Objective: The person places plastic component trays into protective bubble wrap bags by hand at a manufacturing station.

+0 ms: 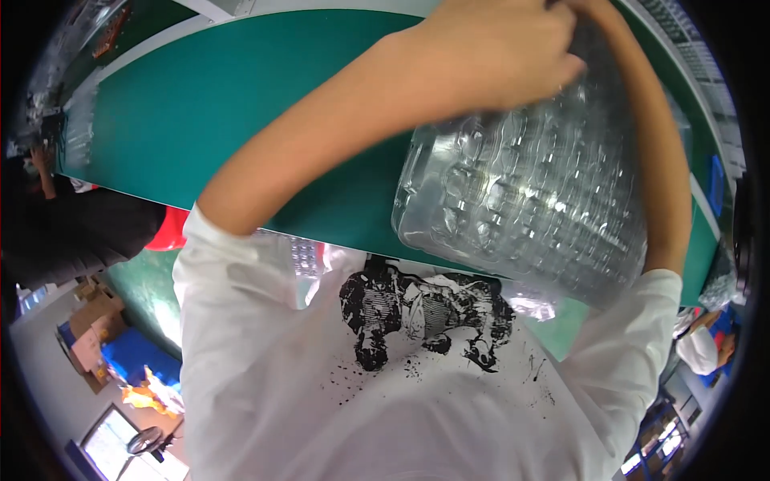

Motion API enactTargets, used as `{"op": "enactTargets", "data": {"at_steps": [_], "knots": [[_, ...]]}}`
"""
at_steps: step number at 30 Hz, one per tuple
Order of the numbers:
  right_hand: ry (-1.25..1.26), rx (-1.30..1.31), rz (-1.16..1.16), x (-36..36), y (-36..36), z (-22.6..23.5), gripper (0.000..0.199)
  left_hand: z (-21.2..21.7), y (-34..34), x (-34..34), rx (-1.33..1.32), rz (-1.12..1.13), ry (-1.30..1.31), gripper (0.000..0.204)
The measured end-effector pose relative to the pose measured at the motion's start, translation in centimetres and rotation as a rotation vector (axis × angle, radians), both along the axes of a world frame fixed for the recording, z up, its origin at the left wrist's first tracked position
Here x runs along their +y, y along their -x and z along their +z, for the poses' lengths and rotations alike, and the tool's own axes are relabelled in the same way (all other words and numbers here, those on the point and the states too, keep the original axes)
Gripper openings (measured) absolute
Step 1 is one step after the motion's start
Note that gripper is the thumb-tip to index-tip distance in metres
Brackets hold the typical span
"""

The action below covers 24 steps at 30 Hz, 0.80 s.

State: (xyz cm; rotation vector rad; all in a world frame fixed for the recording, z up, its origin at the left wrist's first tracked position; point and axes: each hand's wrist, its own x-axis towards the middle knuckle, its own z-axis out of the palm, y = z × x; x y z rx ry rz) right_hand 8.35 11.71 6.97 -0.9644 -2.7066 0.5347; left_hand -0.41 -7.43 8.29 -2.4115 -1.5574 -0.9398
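A stack of clear plastic trays point(513, 204) with rows of moulded cups lies in front of me, its near edge at the table's front edge. My left hand point(513, 56) is above the far part of the stack, with its fingers curled closed. Whatever is in those fingers is hidden from this view. My right hand point(584, 5) meets it at the top edge of the picture, mostly cut off, so its fingers do not show. The right forearm runs along the right side of the stack.
The trays rest on a green-topped table point(216, 88) with a pale rim. At its far left end lie more clear plastic pieces point(80, 124), near a person in a dark top point(80, 232). A red rounded object point(170, 230) sits by the table's front edge. Cardboard boxes point(95, 337) stand on the floor behind.
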Motion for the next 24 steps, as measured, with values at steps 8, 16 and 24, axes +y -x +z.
{"op": "enactTargets", "data": {"at_steps": [8,16,24], "knots": [[-0.279,-0.057,0.024,0.5,1.6,-0.3,0.056,-0.2,-0.7,-6.7,0.112,-0.033,0.324,0.052],[-0.311,0.141,0.295,-10.3,-4.1,4.5,0.039,-0.6,-3.5,-5.9,0.192,-0.12,0.317,0.057],[-0.416,0.544,0.816,-22.3,-8.8,0.6,0.027,-0.5,-3.1,-5.4,0.274,-0.021,0.4,0.057]]}}
